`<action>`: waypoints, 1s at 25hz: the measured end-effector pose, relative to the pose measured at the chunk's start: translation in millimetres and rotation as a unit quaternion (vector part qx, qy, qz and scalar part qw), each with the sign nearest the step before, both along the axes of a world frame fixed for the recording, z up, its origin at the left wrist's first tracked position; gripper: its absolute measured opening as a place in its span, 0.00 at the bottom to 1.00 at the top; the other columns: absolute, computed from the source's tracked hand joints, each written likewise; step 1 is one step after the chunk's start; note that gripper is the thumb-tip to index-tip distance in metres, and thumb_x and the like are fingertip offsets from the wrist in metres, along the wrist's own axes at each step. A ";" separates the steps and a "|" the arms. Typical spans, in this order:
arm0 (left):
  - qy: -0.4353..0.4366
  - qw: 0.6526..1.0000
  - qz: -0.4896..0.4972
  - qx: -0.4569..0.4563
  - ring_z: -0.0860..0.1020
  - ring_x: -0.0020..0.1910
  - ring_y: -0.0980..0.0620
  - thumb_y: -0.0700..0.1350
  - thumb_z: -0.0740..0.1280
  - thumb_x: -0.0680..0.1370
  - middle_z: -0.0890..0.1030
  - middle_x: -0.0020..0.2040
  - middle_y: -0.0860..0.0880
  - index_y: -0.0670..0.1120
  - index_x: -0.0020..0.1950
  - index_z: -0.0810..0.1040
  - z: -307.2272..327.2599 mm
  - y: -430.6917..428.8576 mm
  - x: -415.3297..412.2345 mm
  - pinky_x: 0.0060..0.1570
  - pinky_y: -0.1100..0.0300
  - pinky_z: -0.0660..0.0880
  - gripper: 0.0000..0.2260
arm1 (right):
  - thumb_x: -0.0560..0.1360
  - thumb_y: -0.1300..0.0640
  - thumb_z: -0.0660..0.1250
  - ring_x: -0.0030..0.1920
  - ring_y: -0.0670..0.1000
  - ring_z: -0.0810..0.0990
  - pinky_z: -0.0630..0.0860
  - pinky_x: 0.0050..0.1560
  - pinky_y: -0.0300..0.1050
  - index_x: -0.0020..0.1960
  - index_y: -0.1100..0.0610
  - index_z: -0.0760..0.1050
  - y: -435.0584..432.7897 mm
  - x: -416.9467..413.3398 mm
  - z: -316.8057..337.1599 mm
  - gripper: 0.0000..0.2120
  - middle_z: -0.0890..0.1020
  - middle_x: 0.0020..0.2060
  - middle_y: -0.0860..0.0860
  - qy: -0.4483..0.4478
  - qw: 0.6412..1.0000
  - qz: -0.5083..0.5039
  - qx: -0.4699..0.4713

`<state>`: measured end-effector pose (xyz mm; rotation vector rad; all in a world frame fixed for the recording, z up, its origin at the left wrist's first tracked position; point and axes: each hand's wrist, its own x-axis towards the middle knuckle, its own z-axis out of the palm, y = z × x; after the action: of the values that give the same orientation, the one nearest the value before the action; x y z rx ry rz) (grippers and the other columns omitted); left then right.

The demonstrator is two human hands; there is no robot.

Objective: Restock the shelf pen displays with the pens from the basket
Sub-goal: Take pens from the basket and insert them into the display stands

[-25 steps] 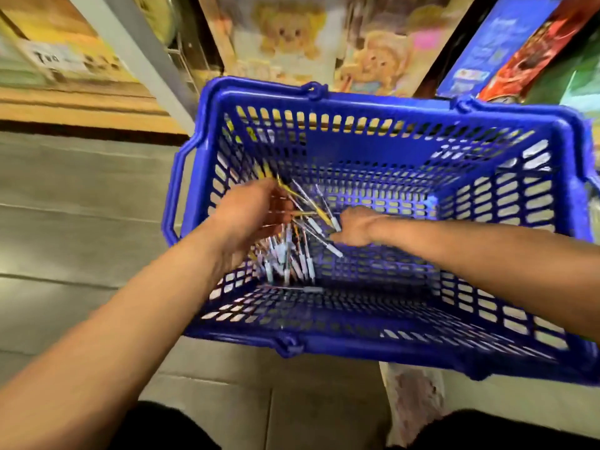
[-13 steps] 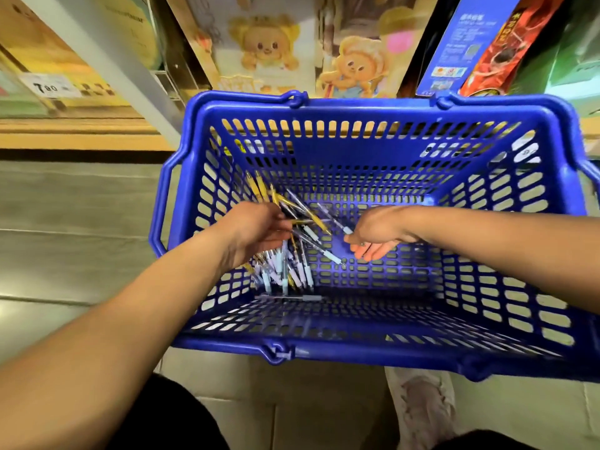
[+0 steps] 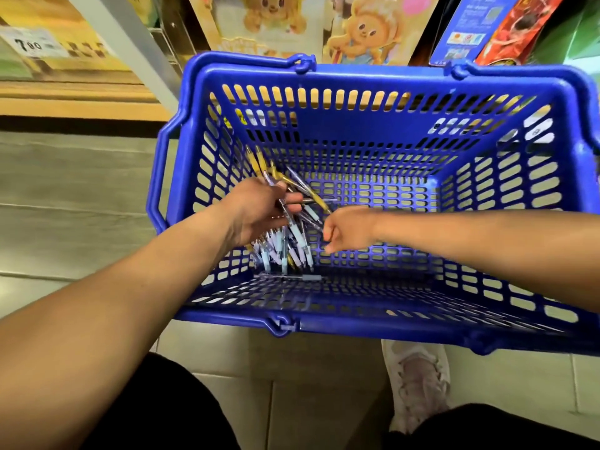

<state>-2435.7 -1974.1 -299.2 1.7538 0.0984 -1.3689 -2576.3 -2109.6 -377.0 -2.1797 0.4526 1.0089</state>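
A blue plastic basket point(image 3: 373, 125) stands on the floor in front of me. In its left part lies a heap of pens point(image 3: 285, 251), some yellow, some pale blue and white. My left hand point(image 3: 256, 212) is inside the basket, its fingers closed around a bunch of those pens that fan out above and below the fist. My right hand point(image 3: 349, 228) reaches in from the right, right beside the pile, fingers loosely curled downward; whether it holds a pen I cannot tell. No pen display is in view.
Beyond the basket, shelf goods stand upright: boxes with cartoon bears point(image 3: 363, 30) and a blue and a red package point(image 3: 480, 30). A grey shelf post point(image 3: 130, 43) and a price tag point(image 3: 29, 43) are at the upper left. My pale shoe point(image 3: 418, 381) is below the basket.
The view has tilted so the basket sits higher and larger. My left hand has gathered more pens and lifted slightly. My right hand has turned palm down, close to the pile.
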 end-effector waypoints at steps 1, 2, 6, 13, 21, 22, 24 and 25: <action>0.002 1.000 -0.005 -0.001 0.86 0.47 0.50 0.43 0.59 0.86 0.88 0.50 0.45 0.43 0.63 0.72 0.8 2.8 2.5 0.44 0.54 0.82 0.08 | 0.78 0.44 0.69 0.47 0.51 0.83 0.80 0.48 0.46 0.57 0.56 0.79 1.6 -2.1 -7.6 0.16 0.83 0.48 0.51 -0.011 0.994 0.033 -0.100; 0.006 1.000 -0.011 -0.002 0.86 0.46 0.51 0.43 0.60 0.86 0.88 0.50 0.46 0.43 0.62 0.73 1.7 4.4 4.9 0.45 0.54 0.82 0.07 | 0.79 0.43 0.68 0.46 0.54 0.82 0.81 0.44 0.47 0.55 0.58 0.78 4.8 -4.8 -14.3 0.17 0.82 0.48 0.54 -0.019 0.986 0.044 -0.161; 0.006 1.000 -0.026 0.002 0.85 0.42 0.53 0.46 0.63 0.85 0.88 0.50 0.47 0.45 0.59 0.75 1.5 8.9 8.3 0.46 0.54 0.81 0.07 | 0.80 0.47 0.68 0.32 0.49 0.74 0.71 0.29 0.41 0.49 0.60 0.74 16.6 -7.8 -27.0 0.15 0.80 0.47 0.58 -0.022 0.980 0.035 -0.196; 0.017 0.999 0.031 0.013 0.81 0.44 0.48 0.44 0.61 0.85 0.83 0.46 0.42 0.37 0.61 0.76 -7.9 9.1 9.6 0.48 0.53 0.83 0.11 | 0.80 0.54 0.70 0.48 0.51 0.87 0.83 0.52 0.44 0.53 0.57 0.78 -0.4 -3.5 8.3 0.07 0.86 0.48 0.56 0.056 0.970 -0.170 0.163; 0.033 0.999 -0.001 0.013 0.83 0.49 0.47 0.48 0.59 0.86 0.84 0.56 0.41 0.41 0.58 0.76 -5.6 5.9 -1.2 0.36 0.57 0.81 0.11 | 0.80 0.58 0.69 0.50 0.53 0.87 0.83 0.53 0.43 0.56 0.58 0.79 19.5 12.1 32.9 0.06 0.87 0.47 0.56 -0.043 0.901 -0.274 0.335; 0.037 0.999 0.003 0.012 0.83 0.49 0.47 0.48 0.59 0.86 0.84 0.57 0.41 0.41 0.61 0.76 -4.7 5.5 -1.8 0.36 0.57 0.81 0.12 | 0.80 0.58 0.68 0.51 0.53 0.87 0.83 0.54 0.44 0.56 0.59 0.80 21.4 12.4 31.0 0.07 0.87 0.47 0.56 -0.044 0.900 -0.273 0.337; 0.047 0.999 0.017 -0.001 0.82 0.49 0.47 0.46 0.59 0.86 0.84 0.56 0.41 0.39 0.64 0.75 -3.9 4.4 -3.3 0.40 0.56 0.82 0.13 | 0.80 0.58 0.69 0.51 0.53 0.87 0.83 0.53 0.43 0.59 0.61 0.79 22.9 11.0 28.6 0.10 0.87 0.50 0.57 -0.045 0.892 -0.278 0.354; 0.048 0.998 0.029 -0.013 0.82 0.47 0.48 0.46 0.58 0.86 0.84 0.53 0.42 0.39 0.64 0.75 -2.9 3.5 -4.6 0.43 0.56 0.83 0.13 | 0.80 0.57 0.69 0.51 0.53 0.87 0.83 0.52 0.42 0.60 0.61 0.79 22.2 10.2 27.2 0.11 0.87 0.50 0.57 -0.044 0.883 -0.284 0.372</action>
<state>-2440.3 -1970.7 -302.1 1.6518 0.1827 -1.4070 -2566.1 -2087.4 -349.7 -1.2766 0.5110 0.6020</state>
